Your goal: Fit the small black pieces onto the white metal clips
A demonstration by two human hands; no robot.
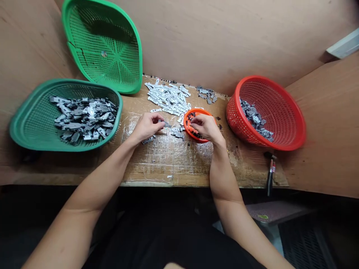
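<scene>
My left hand (pixel 147 126) rests on the taped wooden board (pixel 168 160) and pinches a small grey metal part (pixel 166 123) between its fingertips. My right hand (pixel 206 127) reaches into a small orange bowl (pixel 188 129) of tiny dark pieces, its fingers curled together over them; what they hold is hidden. A few loose grey metal parts (pixel 176 132) lie between the two hands. Behind them sits a pile of pale silver strips (pixel 168 97).
A green basket (pixel 22 130) of grey metal parts stands at the left, with an empty green basket (pixel 103 45) leaning on the wall behind. A red basket (pixel 283 112) with grey parts is at the right. A small grey pile (pixel 206 94) and a hammer (pixel 270 172) are nearby.
</scene>
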